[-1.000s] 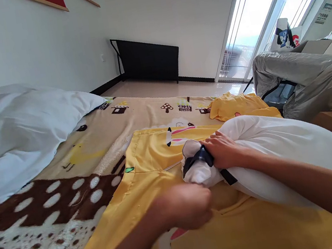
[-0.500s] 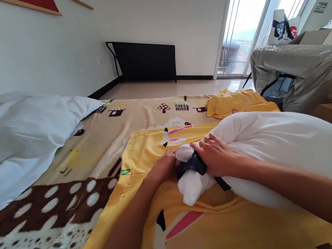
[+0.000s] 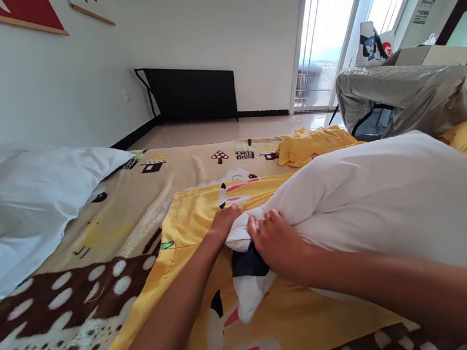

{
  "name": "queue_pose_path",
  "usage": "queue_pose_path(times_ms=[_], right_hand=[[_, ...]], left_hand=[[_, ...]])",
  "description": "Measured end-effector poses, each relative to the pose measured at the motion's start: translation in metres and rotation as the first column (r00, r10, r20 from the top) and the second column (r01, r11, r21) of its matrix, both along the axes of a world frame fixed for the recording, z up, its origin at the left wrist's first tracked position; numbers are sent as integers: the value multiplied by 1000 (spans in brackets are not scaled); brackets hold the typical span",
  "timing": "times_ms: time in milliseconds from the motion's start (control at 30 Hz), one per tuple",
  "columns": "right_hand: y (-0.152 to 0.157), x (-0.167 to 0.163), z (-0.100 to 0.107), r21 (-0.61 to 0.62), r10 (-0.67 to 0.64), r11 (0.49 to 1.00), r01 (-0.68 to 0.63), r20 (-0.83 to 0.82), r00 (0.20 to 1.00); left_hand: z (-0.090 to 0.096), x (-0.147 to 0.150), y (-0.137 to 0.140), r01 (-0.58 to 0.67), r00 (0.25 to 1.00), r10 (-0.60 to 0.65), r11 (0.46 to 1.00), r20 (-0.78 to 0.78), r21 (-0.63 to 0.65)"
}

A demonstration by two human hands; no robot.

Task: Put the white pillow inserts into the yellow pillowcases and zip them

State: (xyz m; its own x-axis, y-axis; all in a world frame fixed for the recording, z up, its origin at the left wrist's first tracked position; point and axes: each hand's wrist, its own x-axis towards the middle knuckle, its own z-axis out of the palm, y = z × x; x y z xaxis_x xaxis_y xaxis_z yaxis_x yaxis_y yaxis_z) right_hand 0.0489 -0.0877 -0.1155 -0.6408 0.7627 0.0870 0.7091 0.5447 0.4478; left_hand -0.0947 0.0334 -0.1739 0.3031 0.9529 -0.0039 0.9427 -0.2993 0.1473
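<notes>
A plump white pillow [image 3: 381,204] lies across the right side, its left end bunched and twisted, with a dark blue patch showing there. My right hand [image 3: 279,245] is closed around that gathered end, just beside the dark patch. My left hand [image 3: 228,217] grips the far side of the same end; its fingertips are partly hidden behind the fabric. Beneath both hands a yellow pillowcase [image 3: 187,218] printed with white rabbits and pink ears is spread flat, partly covered by the pillow.
Another white pillow [image 3: 10,206] rests at the left on a patterned brown and beige blanket [image 3: 111,219]. Crumpled yellow cloth [image 3: 315,144] lies at the far edge. Behind it are a plastic-wrapped grey piece of furniture [image 3: 407,86] and a black panel [image 3: 193,93] against the wall.
The pillow's gathered end has shifted left and its patch has turned and shows flatter. My right hand has moved left with it. The view has also turned slightly right.
</notes>
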Motion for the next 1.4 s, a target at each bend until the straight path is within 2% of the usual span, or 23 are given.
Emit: queue_pose_path(times_ms=[133,233,333,433,633,767,933,1067,1133,1233,1300,1400], right_hand=[[2,-4,2,-37,-16,999,16,-20,1000],[6,-6,3,-41,0,999,-2,-41,999],[18,0,10,-80,5,997,-8,-42,999],[37,10,26,-180,-21,984,16,-25,999],[77,18,46,-346,-71,935,73,18,997],[96,18,46,-391,-73,917,73,16,997],[108,18,46,-437,-92,895,90,16,996],[111,19,48,-459,-101,883,96,13,995],[111,19,49,-467,-106,878,100,14,994],[111,18,50,-476,-111,873,106,17,994],[109,18,51,-474,-110,875,103,13,994],[105,19,50,-456,-107,885,96,1,994]], left_hand=[[21,12,27,-20,1000,20,1000,0,-3],[34,22,36,-45,998,42,997,43,69],[46,29,28,-79,995,67,980,73,182],[58,31,12,-141,990,131,953,56,268],[84,15,-18,-184,972,221,924,-74,335],[86,2,-39,-177,955,226,953,-192,244],[75,-12,-57,-221,931,202,975,-305,-29],[87,-17,-56,-216,935,172,969,-311,-116],[102,-15,-53,-195,958,154,969,-243,-151],[126,-7,-50,-179,983,183,973,16,-142],[134,2,-50,-181,952,195,980,235,-81],[132,16,-47,-222,848,184,975,497,19]])
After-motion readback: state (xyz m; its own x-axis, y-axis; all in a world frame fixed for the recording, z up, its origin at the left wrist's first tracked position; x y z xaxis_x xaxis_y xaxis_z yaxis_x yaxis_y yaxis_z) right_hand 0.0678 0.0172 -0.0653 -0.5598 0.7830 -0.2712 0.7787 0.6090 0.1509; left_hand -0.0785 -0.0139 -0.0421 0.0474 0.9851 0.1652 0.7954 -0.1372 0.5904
